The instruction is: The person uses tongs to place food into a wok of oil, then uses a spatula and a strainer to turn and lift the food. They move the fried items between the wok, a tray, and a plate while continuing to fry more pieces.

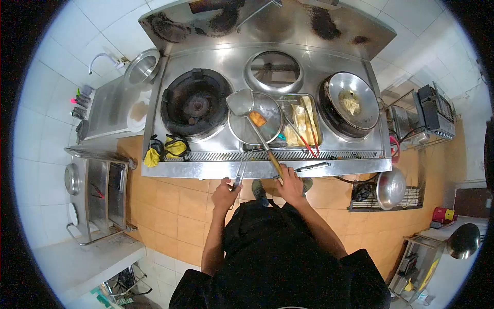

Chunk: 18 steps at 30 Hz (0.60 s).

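Note:
My left hand (226, 194) is closed around metal tongs (240, 172), which point toward the stove. My right hand (289, 184) grips the wooden end of a long-handled wok spatula (240, 102). Its broad metal head rests over the rim of a round strainer (242, 133). One orange-brown fried piece (257, 119) sits in the strainer, beside the spatula's shaft. Close to my right hand, a slim black-and-silver tool (315, 167) lies on the stove's front edge. Right of the strainer, a rectangular tray (321, 135) holds pale yellow strips and red-ended chopsticks (307, 147).
A wok (366, 86) with pale food in it sits on the right burner. The left burner (196, 103) is blackened, and yellow-and-black cloths (176, 148) lie in front of it. A metal lid or bowl (391, 188) stands low at right; a wheeled cart (105, 188) stands at left.

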Available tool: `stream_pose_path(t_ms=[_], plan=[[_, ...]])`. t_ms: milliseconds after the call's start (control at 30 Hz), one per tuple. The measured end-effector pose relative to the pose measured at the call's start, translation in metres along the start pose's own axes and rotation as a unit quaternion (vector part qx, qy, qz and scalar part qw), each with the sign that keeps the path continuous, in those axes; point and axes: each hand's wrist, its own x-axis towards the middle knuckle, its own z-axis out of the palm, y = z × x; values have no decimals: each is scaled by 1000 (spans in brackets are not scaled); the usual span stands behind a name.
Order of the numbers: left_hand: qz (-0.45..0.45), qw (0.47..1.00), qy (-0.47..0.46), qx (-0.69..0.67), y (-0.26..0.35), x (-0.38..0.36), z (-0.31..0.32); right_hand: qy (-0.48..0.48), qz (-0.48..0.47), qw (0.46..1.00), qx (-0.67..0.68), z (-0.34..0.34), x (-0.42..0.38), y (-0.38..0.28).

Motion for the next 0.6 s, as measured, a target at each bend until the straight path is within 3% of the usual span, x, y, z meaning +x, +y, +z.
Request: stream_pose_path(t_ms=[100,200,267,333,400,433,533,600], plan=[[5,992,-101,72,8,-1,-6,-7,16,1000,22,6,10,1],[40,989,-124,69,-7,9,7,-45,44,995,73,13,19,5],[69,992,-97,28,-9,9,10,-18,34,994,105,16,22,7],[6,977,-118,-179,-7,7,11,7,28,990,135,10,24,6],[12,967,-126,-222,-5,7,13,-79,92,975,184,4,30,8],[19,955,-132,-264,-4,9,14,-76,94,975,185,5,31,10],[-15,950,-186,-249,10,11,9,-51,77,970,225,3,34,11],[-29,949,-172,-264,10,10,13,-23,57,967,247,-1,34,9]])
